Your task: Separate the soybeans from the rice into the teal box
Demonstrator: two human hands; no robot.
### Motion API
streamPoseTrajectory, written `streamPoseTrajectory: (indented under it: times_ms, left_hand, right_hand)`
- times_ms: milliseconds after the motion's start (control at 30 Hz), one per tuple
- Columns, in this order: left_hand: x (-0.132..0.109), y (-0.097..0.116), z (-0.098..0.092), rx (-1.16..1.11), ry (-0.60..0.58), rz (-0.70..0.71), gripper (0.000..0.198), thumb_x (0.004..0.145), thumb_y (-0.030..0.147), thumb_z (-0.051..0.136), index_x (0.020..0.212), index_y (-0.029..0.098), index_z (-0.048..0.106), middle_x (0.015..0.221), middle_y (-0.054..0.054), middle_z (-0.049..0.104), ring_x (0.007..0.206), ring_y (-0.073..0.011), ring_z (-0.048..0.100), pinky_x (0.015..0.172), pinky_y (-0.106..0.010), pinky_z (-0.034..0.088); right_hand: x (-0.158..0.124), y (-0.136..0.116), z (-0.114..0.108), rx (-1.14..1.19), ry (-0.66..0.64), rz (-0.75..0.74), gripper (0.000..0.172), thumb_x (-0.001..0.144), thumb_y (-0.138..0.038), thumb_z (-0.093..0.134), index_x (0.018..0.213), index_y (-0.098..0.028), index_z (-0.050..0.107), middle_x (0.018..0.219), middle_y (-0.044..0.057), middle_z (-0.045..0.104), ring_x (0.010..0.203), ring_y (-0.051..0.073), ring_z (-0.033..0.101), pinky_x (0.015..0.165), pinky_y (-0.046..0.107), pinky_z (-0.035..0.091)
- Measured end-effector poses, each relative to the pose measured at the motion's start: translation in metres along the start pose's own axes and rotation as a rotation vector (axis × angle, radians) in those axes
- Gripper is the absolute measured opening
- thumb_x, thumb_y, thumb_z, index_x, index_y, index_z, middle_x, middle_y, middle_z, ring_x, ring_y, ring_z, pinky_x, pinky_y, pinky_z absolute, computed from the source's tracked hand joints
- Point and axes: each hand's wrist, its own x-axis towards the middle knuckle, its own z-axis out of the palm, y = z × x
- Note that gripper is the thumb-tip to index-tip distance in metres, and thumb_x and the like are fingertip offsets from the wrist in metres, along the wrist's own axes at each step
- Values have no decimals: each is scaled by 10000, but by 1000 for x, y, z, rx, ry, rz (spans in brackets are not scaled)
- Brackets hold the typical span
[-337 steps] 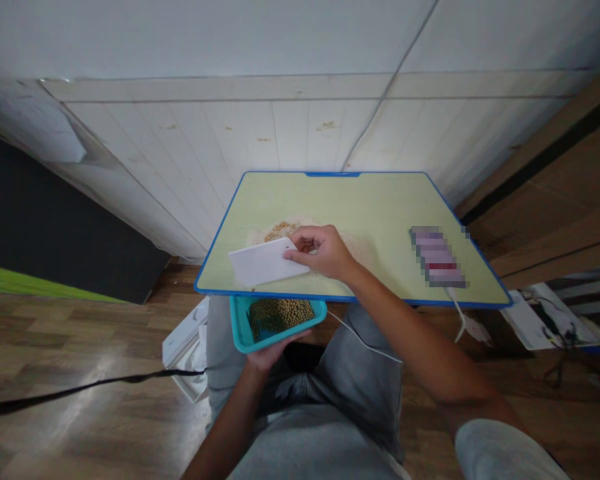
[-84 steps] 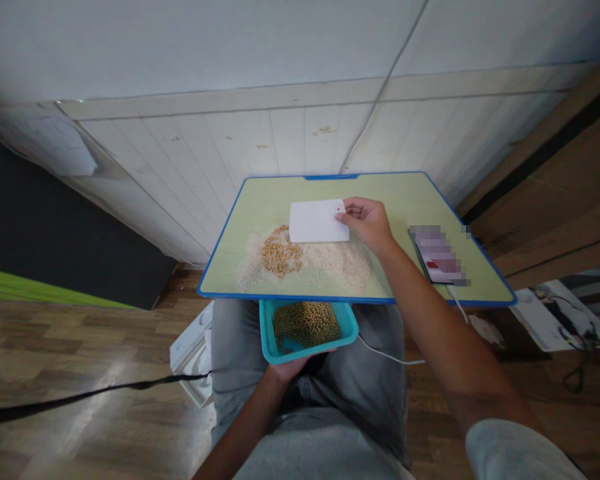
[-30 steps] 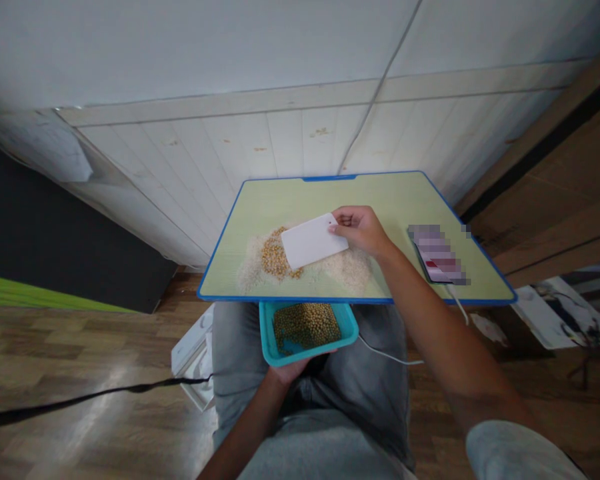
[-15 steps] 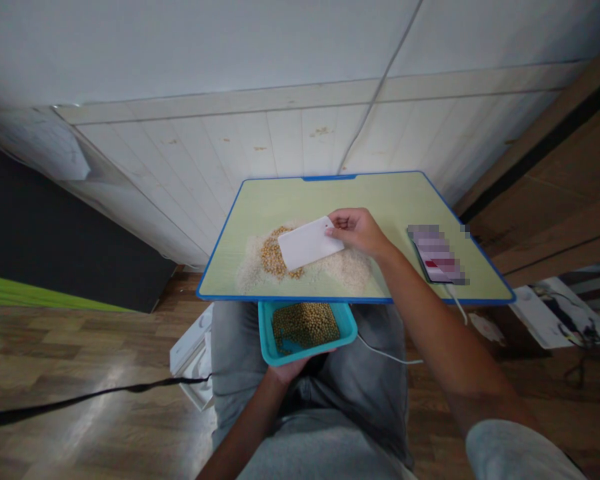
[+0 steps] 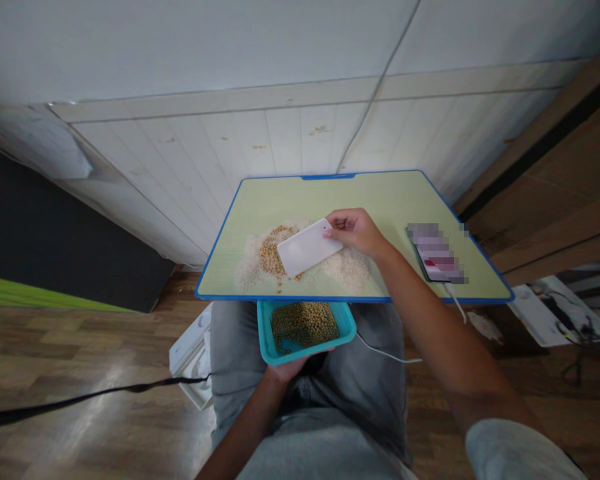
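Far left, dark panel (image 5: 60, 233) with a green lower edge; black strap (image 5: 110, 392) runs in from the left edge toward the lap, white box (image 5: 193, 343) on the floor just beside the leg. Counter (image 5: 375, 190) has a pale green top and blue rim, stands near the wall. On its left half, a spread of pale grains (image 5: 249, 265) with yellow beans (image 5: 269, 253) gathered in a patch among them; a couple of stray beans lie closer to the near rim. Below the near rim, over the lap, left hand (image 5: 287, 369) holds the teal tray (image 5: 266, 337) from underneath, palm up, fingers mostly hidden; tray is slightly tilted, darker beans (image 5: 313, 323) inside, a bit of its bottom showing at near left. White card (image 5: 307, 250) is tilted over the middle of the grain spread, left end at the yellow beans and covering some; can't tell if its lower edge touches the top. Right hand (image 5: 353, 230) pinches the card's right end between thumb and fingers, by a small hole. More pale grains lie under and right of the card. Right side of counter: phone (image 5: 437, 257), screen pixelated, white cable (image 5: 455, 303) off its near end.
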Motion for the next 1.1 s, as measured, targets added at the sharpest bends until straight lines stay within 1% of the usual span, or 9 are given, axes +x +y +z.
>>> streamPoseTrajectory:
  times_ms: [100, 267, 400, 500, 567, 667, 800, 900, 1100]
  left_hand:
    - [-2, 2, 1, -24, -80, 7, 526, 1049, 641, 547, 1369, 329, 823, 1617, -89, 742, 1567, -486, 605, 1264, -772, 484]
    - [-6, 8, 4, -18, -46, 39, 559, 1082, 652, 447, 1356, 337, 820, 1677, -48, 695, 1577, -471, 597, 1255, -752, 500]
    - [-15, 17, 10, -6, 41, 90, 552, 1015, 697, 538, 1329, 347, 827, 1589, -93, 760, 1604, -523, 547, 1250, -843, 443]
    - [-21, 25, 15, -56, 57, 109, 587, 963, 732, 616, 1308, 314, 840, 1525, -150, 791, 1620, -555, 508, 1284, -876, 370]
    - [-22, 28, 17, -91, 61, 113, 672, 997, 786, 530, 1364, 302, 818, 1560, -156, 767, 1620, -547, 511, 1301, -888, 339]
    - [-22, 32, 19, -114, 76, 120, 795, 1059, 826, 316, 1493, 314, 744, 1658, -116, 700, 1602, -531, 542, 1297, -920, 305]
    - [-21, 32, 20, -105, 84, 99, 832, 1057, 840, 253, 1547, 344, 707, 1698, -92, 669, 1600, -511, 553, 1308, -877, 339]
    - [-21, 31, 20, -95, 86, 104, 831, 1053, 831, 265, 1506, 322, 741, 1714, -110, 653, 1586, -523, 563, 1289, -870, 378]
    - [-23, 28, 24, -92, 76, 81, 827, 1069, 798, 243, 1277, 279, 853, 1660, -136, 698, 1629, -529, 509, 1310, -877, 328]
  right_hand:
    - [1, -1, -1, 18, 1, -9, 362, 671, -463, 1001, 817, -200, 801, 780, 13, 777, 733, 152, 682, 688, 291, 566]
    - [1, 1, 7, 74, 6, -3, 415, 636, -481, 1050, 854, -210, 823, 842, 24, 823, 774, 159, 725, 718, 295, 603]
    - [-1, 5, 18, 141, -41, 39, 424, 606, -467, 1074, 870, -220, 852, 863, 21, 842, 786, 156, 742, 764, 318, 642]
    - [0, 9, 26, 170, -74, 57, 439, 590, -465, 1082, 882, -220, 865, 877, 25, 854, 794, 158, 755, 772, 324, 658]
    - [0, 11, 31, 185, -102, 46, 450, 595, -473, 1085, 898, -217, 872, 895, 33, 859, 812, 164, 771, 781, 326, 669]
    - [0, 11, 37, 184, -153, 28, 439, 633, -490, 1074, 923, -219, 886, 914, 36, 867, 815, 165, 783, 786, 324, 677]
    - [-2, 6, 39, 166, -202, 38, 428, 644, -491, 1071, 912, -208, 897, 904, 41, 871, 784, 153, 776, 769, 300, 666]
    - [-5, 0, 34, 153, -209, 41, 433, 652, -503, 1068, 914, -202, 898, 890, 42, 870, 762, 148, 766, 741, 288, 656]
    - [-5, -1, 25, 162, -162, 23, 457, 650, -539, 1067, 906, -206, 887, 867, 36, 857, 743, 144, 753, 702, 272, 632]
